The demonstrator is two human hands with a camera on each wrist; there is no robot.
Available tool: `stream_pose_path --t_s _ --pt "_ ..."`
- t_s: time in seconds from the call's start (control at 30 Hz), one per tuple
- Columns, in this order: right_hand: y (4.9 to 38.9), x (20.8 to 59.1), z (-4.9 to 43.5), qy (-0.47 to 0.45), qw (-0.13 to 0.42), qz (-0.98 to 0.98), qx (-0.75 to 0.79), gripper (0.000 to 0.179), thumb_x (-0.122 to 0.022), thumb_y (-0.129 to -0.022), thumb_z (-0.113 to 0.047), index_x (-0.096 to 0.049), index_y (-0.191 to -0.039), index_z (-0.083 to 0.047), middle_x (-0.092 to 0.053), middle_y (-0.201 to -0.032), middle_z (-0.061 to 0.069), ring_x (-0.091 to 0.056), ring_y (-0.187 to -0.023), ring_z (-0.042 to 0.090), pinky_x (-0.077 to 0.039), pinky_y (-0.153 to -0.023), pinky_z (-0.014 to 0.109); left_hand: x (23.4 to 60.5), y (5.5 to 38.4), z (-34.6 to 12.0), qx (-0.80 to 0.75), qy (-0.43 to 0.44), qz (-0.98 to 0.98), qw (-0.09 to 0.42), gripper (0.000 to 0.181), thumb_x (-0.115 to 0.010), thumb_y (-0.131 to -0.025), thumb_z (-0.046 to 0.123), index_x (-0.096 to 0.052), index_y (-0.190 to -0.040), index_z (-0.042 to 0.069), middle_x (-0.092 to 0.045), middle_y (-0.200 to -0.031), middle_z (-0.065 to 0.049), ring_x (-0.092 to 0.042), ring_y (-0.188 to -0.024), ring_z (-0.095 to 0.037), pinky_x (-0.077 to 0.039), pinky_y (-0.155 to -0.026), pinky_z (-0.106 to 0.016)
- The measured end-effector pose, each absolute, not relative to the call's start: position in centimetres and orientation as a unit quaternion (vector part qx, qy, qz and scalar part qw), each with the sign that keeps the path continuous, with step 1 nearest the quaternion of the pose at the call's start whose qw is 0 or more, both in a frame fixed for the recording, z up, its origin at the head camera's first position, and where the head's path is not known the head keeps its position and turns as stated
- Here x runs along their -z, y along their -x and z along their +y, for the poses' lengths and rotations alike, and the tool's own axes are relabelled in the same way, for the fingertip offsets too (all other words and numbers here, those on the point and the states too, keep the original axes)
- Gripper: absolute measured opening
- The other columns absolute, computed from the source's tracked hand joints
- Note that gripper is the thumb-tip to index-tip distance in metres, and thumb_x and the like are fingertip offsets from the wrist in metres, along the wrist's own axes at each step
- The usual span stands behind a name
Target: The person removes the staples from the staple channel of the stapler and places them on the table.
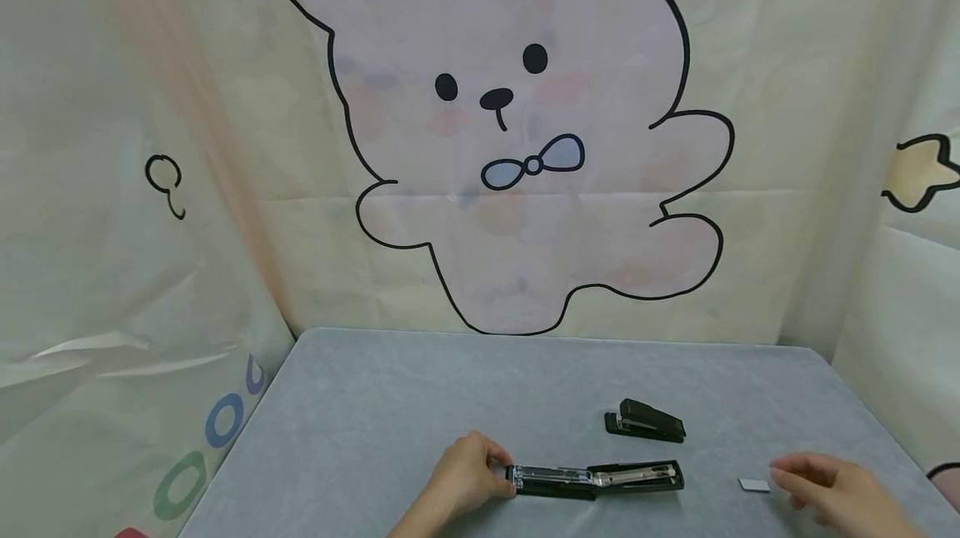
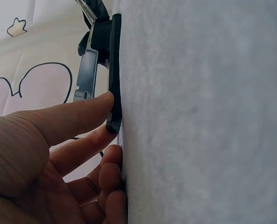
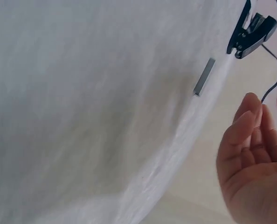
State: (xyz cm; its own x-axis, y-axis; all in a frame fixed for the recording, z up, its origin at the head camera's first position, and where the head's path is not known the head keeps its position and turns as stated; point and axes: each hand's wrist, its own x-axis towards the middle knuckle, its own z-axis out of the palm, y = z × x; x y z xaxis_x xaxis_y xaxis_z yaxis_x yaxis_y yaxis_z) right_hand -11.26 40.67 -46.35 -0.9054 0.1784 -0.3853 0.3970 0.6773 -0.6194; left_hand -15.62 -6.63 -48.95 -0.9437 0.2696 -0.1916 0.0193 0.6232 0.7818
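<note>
A black stapler (image 1: 555, 484) lies folded wide open on the table, its metal staple channel and the inside of its top arm showing. At its left end, my left hand (image 1: 467, 475) pinches the base between thumb and fingers. The left wrist view shows the thumb on the side of the black base (image 2: 114, 65), which rests along the table surface. My right hand (image 1: 843, 488) hovers over the right side with loosely bent fingers and holds nothing. Just left of its fingertips lies a short grey staple strip (image 1: 753, 485), apart from the hand in the right wrist view.
A second, smaller black stapler (image 1: 648, 423), closed, sits behind the open one. The table (image 1: 420, 379) has a grey-blue cloth-like surface. Behind it and at both sides hang fabric curtains (image 1: 757, 271) with cartoon drawings.
</note>
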Motion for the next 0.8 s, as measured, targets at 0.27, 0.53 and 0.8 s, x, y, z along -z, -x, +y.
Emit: stream_pose_path --t_s 0.27,0.53,0.8 --pt "10.9 45.9 38.0 -0.093 0.117 0.914 0.378 0.056 -0.069 -0.102 -0.035 -0.061 -0.132 0.011 -0.074 -0.114 0.014 -0.067 -0.085 0.012 -0.056 -0.071 0.031 49.1 15.5 -6.6 -0.429 -0.090 0.888 0.140 0.020 -0.094 -0.069 0.005 -0.080 -0.082 0.012 -0.054 -0.059 0.004 -0.045 -0.054 -0.012 -0.029 -0.050 -0.029" --pt "10.8 46.5 35.9 -0.038 0.117 0.906 0.406 0.060 -0.074 -0.099 -0.031 -0.056 -0.140 0.008 -0.070 -0.125 0.016 -0.067 -0.089 0.011 -0.056 -0.073 0.027 49.1 15.4 -6.7 -0.426 -0.094 0.890 0.134 0.021 -0.094 -0.068 0.005 -0.080 -0.082 0.012 -0.053 -0.059 0.005 -0.044 -0.054 -0.011 -0.029 -0.049 -0.028" --pt "11.4 47.0 34.5 0.019 0.157 0.885 0.438 0.064 -0.074 -0.099 -0.026 -0.048 -0.145 0.011 -0.066 -0.128 0.018 -0.065 -0.094 0.017 -0.055 -0.074 0.030 49.0 15.5 -6.6 -0.431 -0.086 0.886 0.144 0.020 -0.094 -0.069 0.005 -0.080 -0.082 0.012 -0.055 -0.060 0.003 -0.045 -0.055 -0.012 -0.030 -0.050 -0.029"
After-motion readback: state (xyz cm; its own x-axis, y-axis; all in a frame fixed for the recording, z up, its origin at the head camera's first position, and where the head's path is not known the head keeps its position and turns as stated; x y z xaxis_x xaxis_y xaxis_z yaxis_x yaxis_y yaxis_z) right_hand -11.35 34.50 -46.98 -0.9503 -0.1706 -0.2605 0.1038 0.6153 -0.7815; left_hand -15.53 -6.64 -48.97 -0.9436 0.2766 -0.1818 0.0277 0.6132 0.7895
